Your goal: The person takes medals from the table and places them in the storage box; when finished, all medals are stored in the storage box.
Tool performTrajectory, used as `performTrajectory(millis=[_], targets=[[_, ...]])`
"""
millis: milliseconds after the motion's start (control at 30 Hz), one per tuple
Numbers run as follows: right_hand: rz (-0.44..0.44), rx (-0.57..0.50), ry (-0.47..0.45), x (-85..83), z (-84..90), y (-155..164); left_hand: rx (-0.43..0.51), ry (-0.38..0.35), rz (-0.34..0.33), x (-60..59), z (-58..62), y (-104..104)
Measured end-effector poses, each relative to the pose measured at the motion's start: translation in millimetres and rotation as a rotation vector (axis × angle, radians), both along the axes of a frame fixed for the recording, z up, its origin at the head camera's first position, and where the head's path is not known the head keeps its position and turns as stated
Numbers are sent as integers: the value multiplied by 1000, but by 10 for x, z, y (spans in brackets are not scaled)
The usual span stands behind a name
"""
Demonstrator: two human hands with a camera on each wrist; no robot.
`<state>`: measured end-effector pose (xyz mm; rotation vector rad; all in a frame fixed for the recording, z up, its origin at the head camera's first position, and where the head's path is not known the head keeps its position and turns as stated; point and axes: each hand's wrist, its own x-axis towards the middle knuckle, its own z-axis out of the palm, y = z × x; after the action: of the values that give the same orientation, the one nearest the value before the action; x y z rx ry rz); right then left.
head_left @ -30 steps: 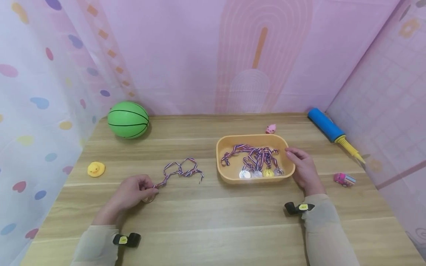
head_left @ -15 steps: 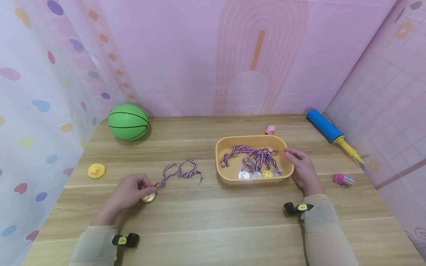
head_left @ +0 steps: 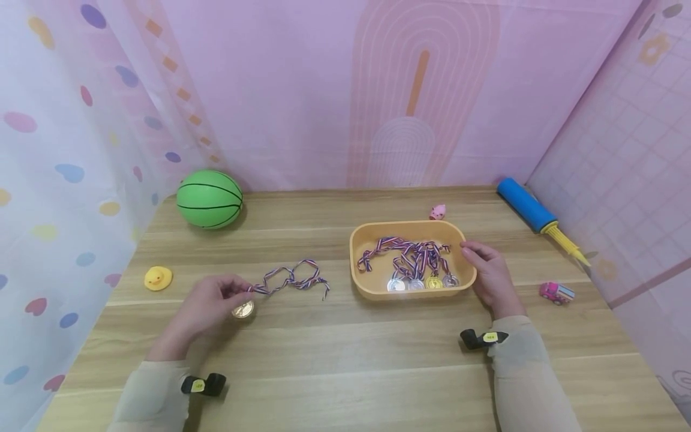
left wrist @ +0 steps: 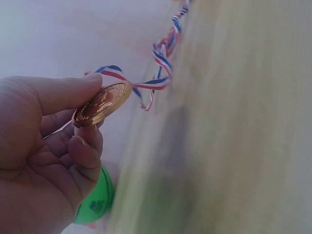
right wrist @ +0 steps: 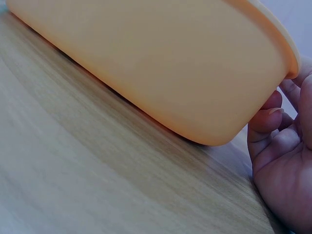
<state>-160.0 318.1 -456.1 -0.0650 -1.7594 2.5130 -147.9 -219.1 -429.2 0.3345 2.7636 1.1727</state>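
In my left hand point(head_left: 213, 303) a gold medal point(left wrist: 103, 104) is pinched between thumb and fingers, raised off the table in the left wrist view. Its red, white and blue ribbon point(head_left: 292, 281) trails rightward over the wood, twisted into loops. My right hand point(head_left: 492, 275) grips the right end of an orange plastic basin point(head_left: 363, 289), thumb at the rim and fingers curled under it outside. Inside the basin lie several medals in a row, among them a gold one point(head_left: 434, 282) and a silver one point(head_left: 396, 285), with tangled ribbons point(head_left: 415, 255) behind them.
A green ball point(head_left: 210, 199) sits at the back left, a yellow rubber duck point(head_left: 158, 278) in front of it. Behind the basin is a small pink pig toy point(head_left: 438, 212). To the right lie a blue and yellow hand pump point(head_left: 528, 206) and a pink toy truck point(head_left: 557, 293).
My left hand has lifted the gold medal slightly from the table, so its face now shows below the fingers. The right hand and the basin stay in place.
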Motion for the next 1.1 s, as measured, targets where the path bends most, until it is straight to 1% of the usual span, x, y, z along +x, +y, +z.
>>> performTrajectory(millis=[167, 300, 467, 533, 633, 800, 967, 1100], targets=[[5, -2, -5, -1, 3, 1, 10, 30, 6, -14, 147, 54], [11, -1, -8, 0, 2, 5, 39, 58, 3, -37, 273, 115], [9, 1, 1, -2, -7, 5, 97, 90, -9, -110, 438, 194], [8, 3, 4, -1, -8, 5, 125, 113, -16, -146, 523, 230], [5, 17, -3, 6, 0, 4, 163, 149, -24, -189, 692, 297], [2, 37, -32, 14, 14, 11, 213, 182, -22, -252, 989, 437], [-9, 46, -54, 11, 18, 4, 234, 182, -49, -297, 1266, 625], [-3, 36, -48, 17, 20, -4, 249, 173, -63, -327, 1473, 800]])
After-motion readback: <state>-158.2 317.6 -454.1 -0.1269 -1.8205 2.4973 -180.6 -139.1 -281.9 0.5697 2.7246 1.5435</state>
